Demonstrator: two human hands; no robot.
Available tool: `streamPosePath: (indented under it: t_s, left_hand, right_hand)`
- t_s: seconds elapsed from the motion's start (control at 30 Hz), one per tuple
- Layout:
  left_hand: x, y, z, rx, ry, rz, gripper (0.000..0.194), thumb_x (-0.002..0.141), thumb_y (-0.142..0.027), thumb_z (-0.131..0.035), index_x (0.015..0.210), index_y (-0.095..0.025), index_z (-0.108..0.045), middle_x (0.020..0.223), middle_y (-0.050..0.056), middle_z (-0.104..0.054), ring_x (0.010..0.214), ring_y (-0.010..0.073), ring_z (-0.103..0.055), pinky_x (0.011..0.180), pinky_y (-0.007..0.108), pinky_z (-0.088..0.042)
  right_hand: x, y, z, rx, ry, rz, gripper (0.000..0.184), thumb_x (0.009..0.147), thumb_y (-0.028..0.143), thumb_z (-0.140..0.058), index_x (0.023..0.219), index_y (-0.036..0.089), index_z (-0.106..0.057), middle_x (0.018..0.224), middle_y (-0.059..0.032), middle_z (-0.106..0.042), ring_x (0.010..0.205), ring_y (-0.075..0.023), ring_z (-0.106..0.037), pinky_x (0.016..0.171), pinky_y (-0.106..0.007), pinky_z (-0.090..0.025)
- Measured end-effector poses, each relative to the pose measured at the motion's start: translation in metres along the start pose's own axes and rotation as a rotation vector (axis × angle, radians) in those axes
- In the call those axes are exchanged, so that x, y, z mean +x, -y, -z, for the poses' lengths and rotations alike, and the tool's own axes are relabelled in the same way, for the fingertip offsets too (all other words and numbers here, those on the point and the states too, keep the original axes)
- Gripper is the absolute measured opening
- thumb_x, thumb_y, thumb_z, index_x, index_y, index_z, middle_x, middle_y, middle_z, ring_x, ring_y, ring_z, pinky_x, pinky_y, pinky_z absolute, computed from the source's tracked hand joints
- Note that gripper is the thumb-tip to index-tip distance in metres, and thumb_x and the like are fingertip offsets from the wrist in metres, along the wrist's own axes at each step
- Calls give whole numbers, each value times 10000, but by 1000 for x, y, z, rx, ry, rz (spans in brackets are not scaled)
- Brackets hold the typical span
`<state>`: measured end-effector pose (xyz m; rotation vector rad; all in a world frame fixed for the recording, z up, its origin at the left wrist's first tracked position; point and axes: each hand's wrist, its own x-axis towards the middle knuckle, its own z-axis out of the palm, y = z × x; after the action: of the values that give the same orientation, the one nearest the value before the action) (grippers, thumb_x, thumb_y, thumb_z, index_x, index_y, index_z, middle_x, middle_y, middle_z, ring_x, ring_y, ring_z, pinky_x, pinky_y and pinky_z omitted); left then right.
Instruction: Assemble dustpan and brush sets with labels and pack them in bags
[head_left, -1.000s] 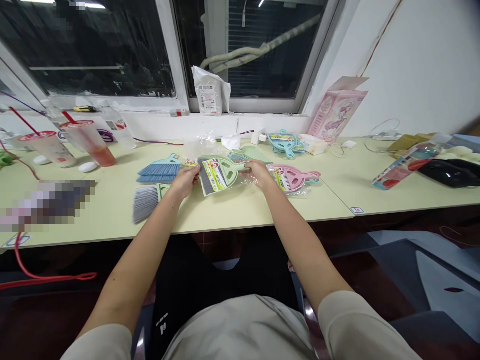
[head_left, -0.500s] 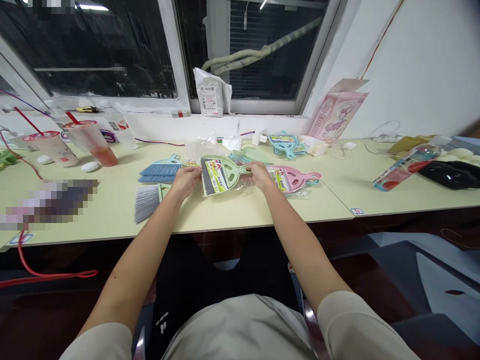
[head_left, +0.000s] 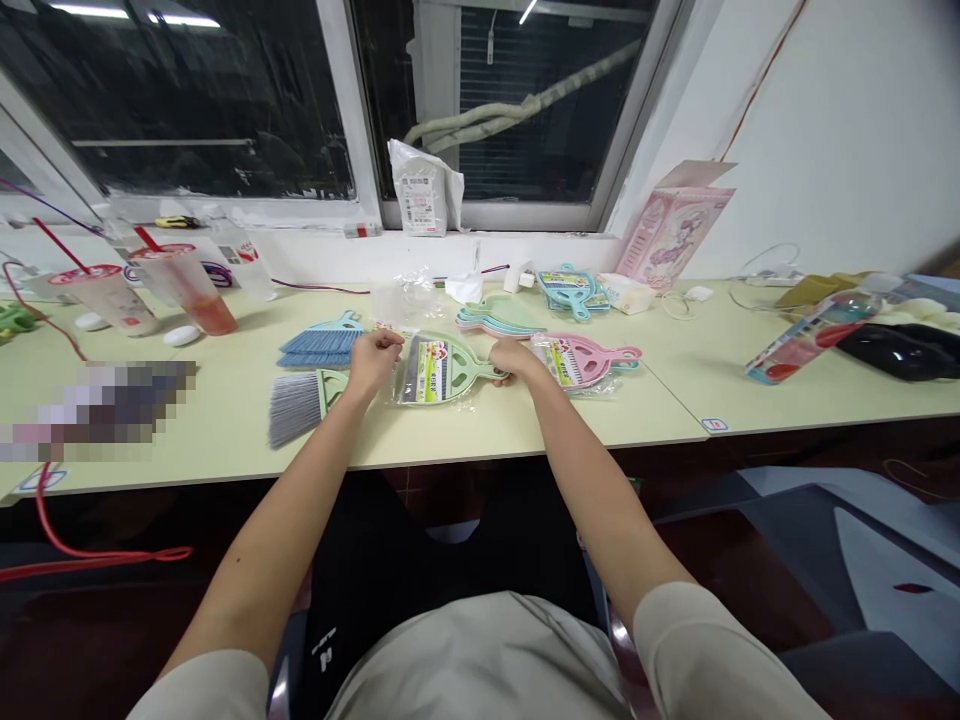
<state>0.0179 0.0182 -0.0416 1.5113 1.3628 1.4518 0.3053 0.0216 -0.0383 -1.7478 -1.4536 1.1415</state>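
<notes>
A light green dustpan with a dark brush and yellow label (head_left: 430, 372) lies in a clear plastic bag near the table's front. My right hand (head_left: 515, 358) is closed around its handle end. At the bag's left edge, my left hand (head_left: 375, 360) has its fingers pinched together; whether they hold the film cannot be made out. Left of it are a grey-bristled green brush (head_left: 296, 407) and blue brushes (head_left: 319, 345). Behind my right hand sits a stack of dustpans (head_left: 502, 314). A bagged pink dustpan set (head_left: 585, 360) lies to its right.
Bagged blue dustpan sets (head_left: 574, 292) lie farther back. Two drink cups with red straws (head_left: 202, 295) stand at the left. On the right are a pink box (head_left: 671, 230) and a tilted bottle (head_left: 810, 335). A white package (head_left: 424, 195) leans at the window.
The green dustpan set has come down flatter and closer to the table's front edge. My left hand has come away from the brush's edge; my right hand stays at the handle.
</notes>
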Motion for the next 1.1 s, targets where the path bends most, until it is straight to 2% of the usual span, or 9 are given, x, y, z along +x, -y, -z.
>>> streamPosePath:
  t_s: [0.17, 0.27, 0.37, 0.47, 0.57, 0.73, 0.8, 0.93, 1.1]
  left_hand:
    - [4, 8, 3, 370, 183, -296, 173, 766, -85, -690, 749, -228, -784, 849, 82, -755, 837, 261, -658, 894, 351, -488]
    - [4, 4, 1, 610, 316, -378, 218, 901, -188, -605, 975, -243, -802, 1070, 82, -790, 974, 283, -692, 965, 385, -490]
    - [0, -6, -7, 733, 401, -479, 363, 983, -234, -508, 1284, -264, -709, 1154, 60, -785, 1045, 272, -697, 974, 395, -498]
    - [-6, -13, -19, 715, 444, -592, 414, 1004, -226, -482, 1396, -258, -611, 1101, 51, -785, 1059, 265, -696, 989, 397, -491]
    - [-12, -14, -30, 722, 486, -695, 389, 1027, -221, -447, 1388, -246, -588, 1117, 67, -776, 1106, 274, -685, 1026, 412, -468]
    - [-19, -13, -30, 744, 480, -595, 382, 1030, -290, -485, 1408, -254, -534, 1104, 74, -769, 1053, 281, -697, 915, 380, -491]
    - [-22, -15, -22, 736, 458, -487, 457, 1009, -385, -556, 1441, -248, -497, 1045, 56, -772, 962, 274, -711, 849, 365, -496]
    - [-22, -16, -6, 729, 515, -395, 645, 884, -527, -713, 1431, -230, -544, 1011, 43, -766, 899, 258, -708, 790, 342, -492]
    - [-17, -11, -2, 775, 533, -448, 360, 880, -498, -697, 1087, -213, -770, 921, 62, -743, 898, 256, -677, 790, 347, -479]
  right_hand:
    - [-42, 24, 10, -469, 400, 69, 117, 671, 120, -696, 584, 177, -643, 495, -48, -631, 489, -221, -649, 529, -311, -527]
    - [-66, 43, 17, -620, 568, 35, 41, 697, 155, -675, 697, 143, -714, 664, -88, -736, 650, -229, -718, 639, -300, -564]
    - [-70, 55, 19, -714, 299, 191, 148, 779, 232, -658, 847, 133, -746, 916, -141, -794, 869, -276, -748, 789, -337, -571]
    - [-48, 52, 8, -618, 3, 527, 444, 830, 254, -654, 1258, 143, -697, 1370, -162, -704, 1233, -311, -665, 1046, -394, -510]
    - [-11, 36, -11, -455, 75, 796, 709, 789, 170, -673, 1488, 152, -558, 1594, -153, -536, 1458, -279, -505, 1206, -390, -389]
    - [27, 5, -27, -341, 243, 765, 394, 789, 57, -578, 1142, 146, -731, 1116, -77, -764, 1017, -195, -700, 953, -306, -518]
    - [27, -4, -26, -370, 147, 769, 296, 805, 37, -537, 1000, 150, -730, 1006, -63, -748, 908, -179, -677, 865, -282, -507]
    - [15, -14, -23, -509, -136, 817, 268, 814, 13, -506, 922, 171, -693, 991, -70, -707, 944, -205, -621, 859, -295, -454]
    - [5, -18, -22, -587, -263, 763, 270, 825, 8, -486, 849, 188, -686, 954, -75, -697, 932, -220, -610, 827, -301, -427]
